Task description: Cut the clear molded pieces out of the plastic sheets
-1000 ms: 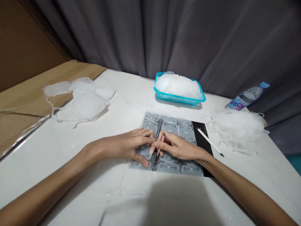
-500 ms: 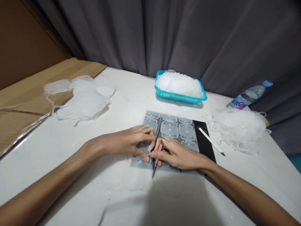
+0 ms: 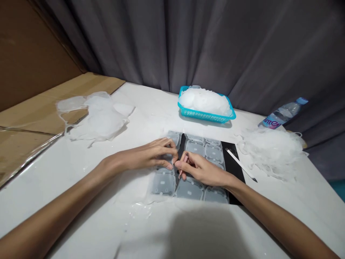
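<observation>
A translucent sheet of moulded clear pieces (image 3: 201,169) lies on a black mat (image 3: 234,163) in the middle of the white table (image 3: 81,187). My left hand (image 3: 151,155) rests on the sheet's left column, its fingertips pinching a clear piece at the cut line. My right hand (image 3: 198,169) is closed round a thin pink-handled blade (image 3: 181,175), whose tip points down toward me along the gap between the first two columns. The two hands touch at the fingertips.
A turquoise basket (image 3: 206,116) heaped with clear pieces stands behind the mat. A second white-handled blade (image 3: 240,164) lies on the mat's right edge. Clear scrap (image 3: 271,151) is piled at the right, clear sheets (image 3: 98,117) at the left, a water bottle (image 3: 281,114) at far right, cardboard (image 3: 35,115) on the left.
The sheet and both hands sit a little farther from me than before. My right hand has drawn the blade along the gap, and the left column now looks parted from the rest.
</observation>
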Motion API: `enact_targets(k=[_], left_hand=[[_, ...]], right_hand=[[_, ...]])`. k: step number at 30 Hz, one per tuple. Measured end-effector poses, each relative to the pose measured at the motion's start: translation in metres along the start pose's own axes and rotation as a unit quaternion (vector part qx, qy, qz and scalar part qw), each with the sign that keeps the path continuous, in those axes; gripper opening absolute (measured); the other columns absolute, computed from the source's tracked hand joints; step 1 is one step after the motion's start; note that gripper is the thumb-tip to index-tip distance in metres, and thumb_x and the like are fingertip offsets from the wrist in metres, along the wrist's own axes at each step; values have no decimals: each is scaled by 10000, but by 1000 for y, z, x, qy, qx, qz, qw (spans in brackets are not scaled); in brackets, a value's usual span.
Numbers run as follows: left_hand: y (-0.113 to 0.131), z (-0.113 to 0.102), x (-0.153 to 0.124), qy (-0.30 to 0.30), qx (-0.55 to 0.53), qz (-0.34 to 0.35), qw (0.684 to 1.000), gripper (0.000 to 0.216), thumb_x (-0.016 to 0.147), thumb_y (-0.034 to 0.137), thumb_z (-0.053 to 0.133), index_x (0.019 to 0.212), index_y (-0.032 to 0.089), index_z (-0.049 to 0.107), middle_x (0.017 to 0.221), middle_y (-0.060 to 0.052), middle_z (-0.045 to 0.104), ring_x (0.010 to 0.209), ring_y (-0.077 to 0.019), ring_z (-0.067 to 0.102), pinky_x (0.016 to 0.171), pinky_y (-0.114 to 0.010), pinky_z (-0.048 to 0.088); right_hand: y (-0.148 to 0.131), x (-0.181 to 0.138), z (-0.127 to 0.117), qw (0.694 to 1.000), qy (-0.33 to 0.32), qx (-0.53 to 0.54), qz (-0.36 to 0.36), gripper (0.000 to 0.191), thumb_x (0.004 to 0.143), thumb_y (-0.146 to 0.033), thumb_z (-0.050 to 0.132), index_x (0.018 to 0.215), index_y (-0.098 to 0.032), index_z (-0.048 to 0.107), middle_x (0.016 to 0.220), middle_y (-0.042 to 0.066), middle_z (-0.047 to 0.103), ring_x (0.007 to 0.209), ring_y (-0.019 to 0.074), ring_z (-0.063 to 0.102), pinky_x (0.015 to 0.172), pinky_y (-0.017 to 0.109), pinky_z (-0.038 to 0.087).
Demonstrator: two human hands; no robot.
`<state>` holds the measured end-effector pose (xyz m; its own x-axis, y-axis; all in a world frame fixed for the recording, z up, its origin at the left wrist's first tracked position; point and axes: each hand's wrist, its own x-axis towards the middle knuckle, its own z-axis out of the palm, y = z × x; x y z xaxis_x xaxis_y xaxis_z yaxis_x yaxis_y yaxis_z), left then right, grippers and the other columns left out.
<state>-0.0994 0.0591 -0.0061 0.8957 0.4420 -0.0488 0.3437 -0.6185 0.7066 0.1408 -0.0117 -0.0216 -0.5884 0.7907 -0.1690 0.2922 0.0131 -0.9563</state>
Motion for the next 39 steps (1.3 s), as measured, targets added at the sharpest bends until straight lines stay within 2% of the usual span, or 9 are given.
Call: enact_targets(k=[5,8,10,14,19,24,32,39], left_hand=[[5,2,-4,-10,16,10,1000,252,1030,416,594,1202,264,700,1355,-90,541,1275,-273,485,1127,-408,397],[9,5,-5,-24,11,2,1000,465,913,524,737,1313,298,664,1417,-76,528,1336,-306,416,1167,-460,365],[9,6,-5,-30,-1,1,1000,562,817,574,822,1289,301,685,1369,-66,562,1331,-315,399,1164,-462,358],[8,9,-2,-25,5,17,1000,497,784,578,849,1201,328,747,1257,-50,609,1269,-306,413,1120,-439,353],[6,11,0,-34,10,24,999,393,803,553,840,1130,340,788,1262,-44,590,1225,-292,422,1097,-411,325],[5,12,-2,-19,-6,2,1000,412,807,545,842,1151,326,784,1260,-65,578,1236,-307,428,1094,-423,353],[6,11,-2,-21,-18,8,1000,393,802,475,871,1165,352,783,1310,-51,618,1302,-317,419,1143,-464,325],[5,9,-4,-18,-60,-1,998,447,784,461,888,1205,372,767,1352,-43,613,1335,-313,401,1159,-463,321]], right_hand=[[-3,-3,3,1000,-10,-18,2,423,1022,-603,546,905,-200,596,787,-12,676,756,148,611,745,281,443],[-3,-3,5,999,3,-35,0,444,1025,-614,530,892,-198,614,773,-14,674,732,141,598,713,275,434],[-2,-3,6,999,14,-31,6,449,1025,-625,520,910,-201,615,764,-15,677,733,145,615,715,278,444],[-3,-5,9,1000,8,-4,11,440,1040,-614,498,956,-198,616,809,1,704,787,158,671,788,297,485],[-3,-6,12,1000,12,-1,4,425,1049,-589,501,947,-192,614,843,17,721,813,160,690,798,296,497],[-2,-4,8,998,43,33,-7,456,1050,-621,465,925,-197,577,796,0,677,779,149,670,791,292,503],[-15,-11,20,996,65,-65,13,423,1049,-599,493,889,-214,563,796,-9,705,751,151,650,740,291,455],[-15,-10,8,993,88,-79,10,410,1063,-589,465,907,-220,550,775,-28,667,716,144,610,708,283,434]])
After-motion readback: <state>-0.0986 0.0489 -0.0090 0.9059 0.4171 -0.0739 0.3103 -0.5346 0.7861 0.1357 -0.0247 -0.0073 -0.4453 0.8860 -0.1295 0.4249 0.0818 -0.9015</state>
